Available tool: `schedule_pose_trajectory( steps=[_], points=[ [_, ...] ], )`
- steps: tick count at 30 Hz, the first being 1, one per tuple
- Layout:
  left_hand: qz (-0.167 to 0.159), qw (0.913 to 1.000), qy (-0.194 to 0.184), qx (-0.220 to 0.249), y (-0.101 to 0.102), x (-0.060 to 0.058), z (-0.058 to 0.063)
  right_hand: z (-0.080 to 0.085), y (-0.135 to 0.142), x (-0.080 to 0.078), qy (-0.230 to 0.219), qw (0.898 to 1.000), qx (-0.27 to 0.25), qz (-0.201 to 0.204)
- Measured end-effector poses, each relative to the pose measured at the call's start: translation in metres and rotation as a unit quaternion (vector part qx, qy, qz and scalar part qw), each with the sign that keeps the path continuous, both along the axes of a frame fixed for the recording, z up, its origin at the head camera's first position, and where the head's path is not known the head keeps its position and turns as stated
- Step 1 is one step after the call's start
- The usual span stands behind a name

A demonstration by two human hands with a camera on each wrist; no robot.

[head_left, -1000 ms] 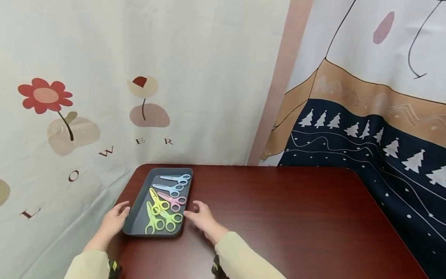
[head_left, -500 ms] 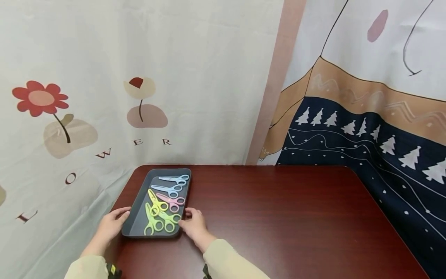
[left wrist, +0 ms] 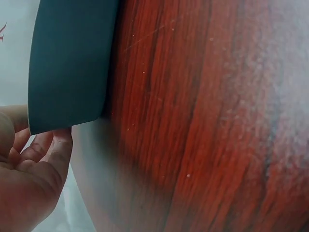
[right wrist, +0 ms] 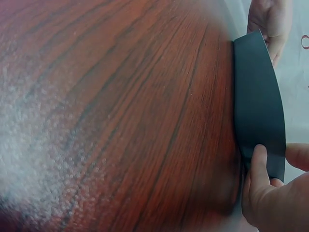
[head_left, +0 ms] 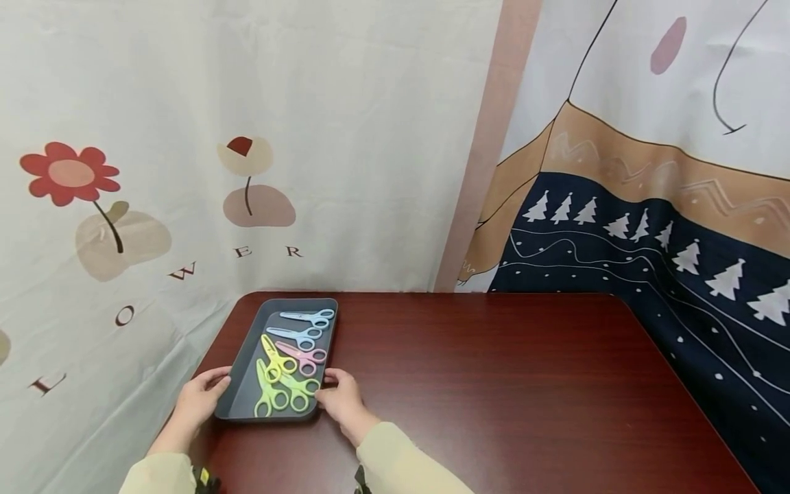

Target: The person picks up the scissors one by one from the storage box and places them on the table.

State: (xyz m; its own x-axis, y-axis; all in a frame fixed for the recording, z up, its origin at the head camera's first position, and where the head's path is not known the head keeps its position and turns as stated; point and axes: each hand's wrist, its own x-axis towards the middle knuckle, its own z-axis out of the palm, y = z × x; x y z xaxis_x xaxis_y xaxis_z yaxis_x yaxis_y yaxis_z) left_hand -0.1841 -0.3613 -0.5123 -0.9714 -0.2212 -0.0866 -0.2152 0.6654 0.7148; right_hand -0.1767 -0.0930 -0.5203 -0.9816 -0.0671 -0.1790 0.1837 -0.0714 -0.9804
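A dark grey tray (head_left: 241,396) lies at the table's left end in the head view, holding several pairs of small scissors. Two light blue scissors (head_left: 306,344) are toward its far end, pink scissors (head_left: 308,367) and yellow scissors (head_left: 272,363) in the middle, and two green scissors (head_left: 300,403) at the near end. My left hand (head_left: 197,401) grips the tray's left side, its fingers against the outer wall in the left wrist view. On the right side, my right hand (head_left: 345,401) pinches the rim, thumb inside and fingers (right wrist: 259,164) on the outer wall.
The glossy reddish-brown table (head_left: 494,391) stretches away to the right of the tray. Behind it hangs a pale curtain (head_left: 370,137) with printed flowers and letters. A patterned cloth with white trees (head_left: 685,261) hangs at the right.
My right hand has come in to the tray's right rim and taken hold of it. The left hand has closed in on the left side. The head view has shifted slightly.
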Motion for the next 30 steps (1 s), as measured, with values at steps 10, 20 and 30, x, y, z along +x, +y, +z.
schedule_pose_trajectory(
  steps=[10,20,30],
  points=[
    [0.023,0.9996,0.013,0.013,0.001,0.0,-0.002,-0.002,-0.001,-0.003,-0.003,1.0,0.005,0.0],
    [0.021,0.9997,0.004,0.011,0.005,0.002,-0.002,0.0,0.006,-0.004,-0.014,1.0,0.015,0.001],
    [0.023,0.9991,0.009,0.035,0.017,0.0,-0.005,-0.004,0.02,-0.006,-0.003,1.0,-0.004,0.01]
  ],
)
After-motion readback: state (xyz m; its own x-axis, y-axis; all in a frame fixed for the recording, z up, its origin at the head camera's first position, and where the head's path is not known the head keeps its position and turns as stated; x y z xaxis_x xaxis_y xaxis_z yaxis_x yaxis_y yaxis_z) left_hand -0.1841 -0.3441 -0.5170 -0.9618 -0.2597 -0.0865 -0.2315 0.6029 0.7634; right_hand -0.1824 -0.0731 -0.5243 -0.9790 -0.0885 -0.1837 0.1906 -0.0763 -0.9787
